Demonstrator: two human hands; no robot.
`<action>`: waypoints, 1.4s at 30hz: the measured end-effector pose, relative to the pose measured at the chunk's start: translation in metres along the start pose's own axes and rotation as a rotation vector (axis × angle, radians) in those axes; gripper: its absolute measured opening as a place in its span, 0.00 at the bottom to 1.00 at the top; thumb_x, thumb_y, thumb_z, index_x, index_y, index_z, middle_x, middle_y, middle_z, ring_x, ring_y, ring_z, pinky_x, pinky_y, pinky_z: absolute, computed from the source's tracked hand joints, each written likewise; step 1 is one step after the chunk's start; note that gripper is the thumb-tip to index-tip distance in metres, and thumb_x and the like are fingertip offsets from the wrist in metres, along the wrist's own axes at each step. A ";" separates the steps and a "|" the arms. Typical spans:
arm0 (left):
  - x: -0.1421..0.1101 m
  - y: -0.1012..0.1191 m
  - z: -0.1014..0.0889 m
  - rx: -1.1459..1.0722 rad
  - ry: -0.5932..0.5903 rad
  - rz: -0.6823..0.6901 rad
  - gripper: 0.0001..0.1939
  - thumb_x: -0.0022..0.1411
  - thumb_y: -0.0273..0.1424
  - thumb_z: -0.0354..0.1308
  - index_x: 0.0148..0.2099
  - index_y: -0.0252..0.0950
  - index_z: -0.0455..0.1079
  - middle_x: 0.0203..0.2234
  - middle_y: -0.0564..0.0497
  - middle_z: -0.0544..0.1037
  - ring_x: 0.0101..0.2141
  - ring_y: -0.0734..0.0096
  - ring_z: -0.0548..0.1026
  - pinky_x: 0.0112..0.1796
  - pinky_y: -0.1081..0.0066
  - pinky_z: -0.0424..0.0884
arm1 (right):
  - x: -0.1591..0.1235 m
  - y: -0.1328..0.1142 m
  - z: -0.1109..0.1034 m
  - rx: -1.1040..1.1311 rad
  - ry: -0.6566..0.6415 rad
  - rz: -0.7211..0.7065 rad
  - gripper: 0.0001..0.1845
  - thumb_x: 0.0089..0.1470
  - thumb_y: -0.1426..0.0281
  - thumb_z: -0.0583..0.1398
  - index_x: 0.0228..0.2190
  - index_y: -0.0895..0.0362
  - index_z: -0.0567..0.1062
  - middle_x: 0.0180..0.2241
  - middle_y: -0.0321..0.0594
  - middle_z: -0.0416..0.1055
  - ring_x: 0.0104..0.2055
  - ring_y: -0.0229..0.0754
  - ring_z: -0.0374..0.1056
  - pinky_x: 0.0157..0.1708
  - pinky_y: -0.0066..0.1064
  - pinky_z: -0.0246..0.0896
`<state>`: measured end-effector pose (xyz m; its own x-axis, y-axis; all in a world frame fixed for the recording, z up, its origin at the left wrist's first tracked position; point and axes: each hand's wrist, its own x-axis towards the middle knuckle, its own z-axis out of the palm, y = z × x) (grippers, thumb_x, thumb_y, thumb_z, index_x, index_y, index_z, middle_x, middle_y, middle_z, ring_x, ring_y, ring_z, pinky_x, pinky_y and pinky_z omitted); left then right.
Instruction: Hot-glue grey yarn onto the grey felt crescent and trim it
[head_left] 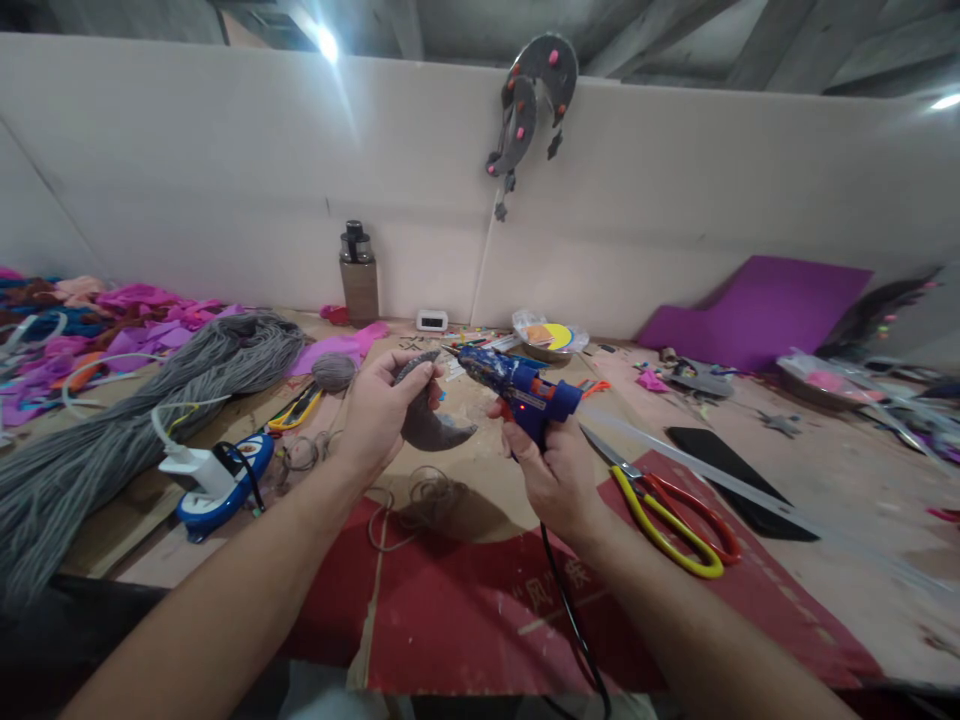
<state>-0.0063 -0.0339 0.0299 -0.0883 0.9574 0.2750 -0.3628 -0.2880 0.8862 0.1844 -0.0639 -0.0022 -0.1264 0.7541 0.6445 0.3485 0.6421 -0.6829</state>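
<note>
My left hand pinches a dark grey felt crescent moon by its upper tip, with the moon's belly hanging below the fingers. In my right hand is a blue hot glue gun, held by its handle. Its nozzle points left and lies close to the moon's upper tip; whether they touch I cannot tell. A small red light glows on the gun's side. From its back a long clear glue stick sticks out to the right, and a black cord runs down from the handle.
Scissors and a black phone lie at right. At left are grey yarn, a blue power strip and a yellow utility knife. A bottle stands behind; a moon ornament hangs on the wall.
</note>
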 end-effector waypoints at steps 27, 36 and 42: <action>-0.002 0.000 0.003 0.055 0.023 0.090 0.09 0.54 0.31 0.67 0.34 0.34 0.71 0.28 0.53 0.77 0.22 0.78 0.72 0.24 0.76 0.70 | -0.001 -0.003 0.002 -0.193 0.033 -0.189 0.10 0.63 0.66 0.55 0.41 0.55 0.73 0.37 0.44 0.77 0.40 0.46 0.74 0.40 0.37 0.69; -0.001 -0.004 0.000 0.097 0.038 0.136 0.08 0.55 0.32 0.66 0.35 0.35 0.71 0.30 0.51 0.78 0.23 0.77 0.73 0.25 0.75 0.71 | -0.001 -0.005 0.001 -0.191 0.056 -0.166 0.09 0.62 0.66 0.55 0.40 0.55 0.73 0.36 0.43 0.77 0.38 0.45 0.73 0.38 0.37 0.69; -0.001 -0.006 -0.001 0.182 0.057 0.170 0.07 0.55 0.33 0.66 0.35 0.36 0.72 0.29 0.52 0.78 0.23 0.76 0.73 0.25 0.75 0.70 | -0.001 -0.005 0.002 -0.192 0.030 -0.178 0.09 0.62 0.66 0.55 0.40 0.55 0.73 0.36 0.44 0.76 0.39 0.46 0.73 0.40 0.38 0.69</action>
<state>-0.0049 -0.0332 0.0242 -0.1880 0.8931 0.4086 -0.1659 -0.4389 0.8831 0.1808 -0.0677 0.0003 -0.1750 0.6251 0.7606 0.4936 0.7242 -0.4816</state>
